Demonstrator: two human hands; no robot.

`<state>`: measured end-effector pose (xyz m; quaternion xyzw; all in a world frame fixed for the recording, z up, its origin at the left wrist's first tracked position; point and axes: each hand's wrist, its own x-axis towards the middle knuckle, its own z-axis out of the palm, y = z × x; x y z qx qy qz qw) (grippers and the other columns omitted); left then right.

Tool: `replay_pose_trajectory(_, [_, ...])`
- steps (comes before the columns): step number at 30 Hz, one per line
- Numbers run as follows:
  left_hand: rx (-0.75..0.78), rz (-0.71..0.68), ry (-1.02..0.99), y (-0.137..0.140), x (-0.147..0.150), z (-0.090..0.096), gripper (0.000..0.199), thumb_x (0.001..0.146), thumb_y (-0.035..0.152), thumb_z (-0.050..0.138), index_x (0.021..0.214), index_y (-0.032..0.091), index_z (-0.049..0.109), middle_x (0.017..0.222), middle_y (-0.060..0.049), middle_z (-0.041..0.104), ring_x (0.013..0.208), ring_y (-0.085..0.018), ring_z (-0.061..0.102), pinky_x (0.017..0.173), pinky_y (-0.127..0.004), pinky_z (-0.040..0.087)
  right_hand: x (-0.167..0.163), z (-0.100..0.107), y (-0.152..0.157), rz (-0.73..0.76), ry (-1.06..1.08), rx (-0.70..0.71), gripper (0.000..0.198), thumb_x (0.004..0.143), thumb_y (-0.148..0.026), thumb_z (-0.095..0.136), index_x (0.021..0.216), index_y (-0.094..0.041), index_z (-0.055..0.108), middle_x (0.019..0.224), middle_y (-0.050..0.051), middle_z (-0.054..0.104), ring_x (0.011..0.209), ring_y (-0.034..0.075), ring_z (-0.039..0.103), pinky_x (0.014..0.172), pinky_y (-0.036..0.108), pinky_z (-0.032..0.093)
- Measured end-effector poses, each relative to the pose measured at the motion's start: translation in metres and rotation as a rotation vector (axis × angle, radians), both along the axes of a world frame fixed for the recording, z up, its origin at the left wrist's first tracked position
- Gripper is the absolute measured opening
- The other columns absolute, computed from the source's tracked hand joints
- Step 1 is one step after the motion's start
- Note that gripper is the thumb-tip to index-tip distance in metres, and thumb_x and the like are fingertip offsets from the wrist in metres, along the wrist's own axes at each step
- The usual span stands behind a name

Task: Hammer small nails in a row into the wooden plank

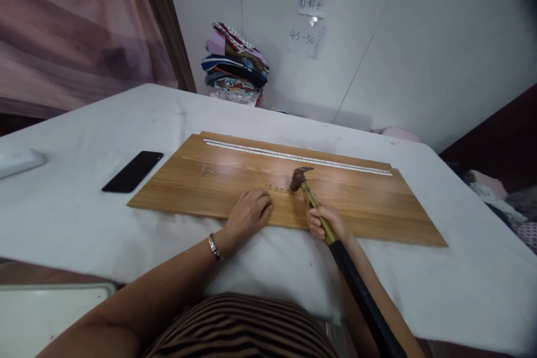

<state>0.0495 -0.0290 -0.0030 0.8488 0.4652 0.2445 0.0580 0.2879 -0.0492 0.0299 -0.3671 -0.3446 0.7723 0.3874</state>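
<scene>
A long wooden board (356,201) lies on a white-covered table (84,212). My right hand (326,222) grips a hammer (312,201) by its yellow shaft, and the hammer's head rests low over a short row of small nails (277,186) in the board. My left hand (250,211) lies on the board's near edge, fingers curled, just left of the nails. A few loose nails (204,170) lie on the board's left part. A pale strip (293,157) runs along the board's far edge.
A black phone (133,171) lies on the table left of the board. A white object (17,161) sits at the far left edge. Folded clothes (235,64) are stacked against the wall behind the table. Paper notes (308,22) hang on the wall.
</scene>
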Motion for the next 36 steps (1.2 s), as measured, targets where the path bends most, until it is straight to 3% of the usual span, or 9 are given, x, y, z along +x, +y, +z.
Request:
replay_pose_trajectory(21, [-0.003, -0.011, -0.019, -0.0004, -0.0006, 0.0005, 0.015, 0.092, 0.024, 0.047, 0.09, 0.02, 0.062, 0.097, -0.006, 0.063, 0.097, -0.021, 0.056, 0.086, -0.037, 0.042, 0.0045, -0.0097, 0.005, 0.012, -0.021, 0.089, 0.039, 0.065, -0.023, 0.06, 0.103, -0.017, 0.054, 0.057, -0.007, 0.053, 0.035, 0.007, 0.043, 0.03, 0.018, 0.028])
replay_pose_trajectory(36, [-0.01, -0.03, -0.01, -0.0011, -0.001, 0.0027, 0.015, 0.093, 0.024, 0.047, 0.091, 0.02, 0.061, 0.099, -0.006, 0.064, 0.098, -0.021, 0.056, 0.087, -0.037, 0.042, 0.0035, -0.0099, 0.0055, -0.04, 0.031, 0.074, 0.037, 0.064, -0.02, 0.06, 0.101, -0.017, 0.054, 0.054, -0.01, 0.046, 0.032, 0.005, 0.035, 0.027, 0.016, 0.023])
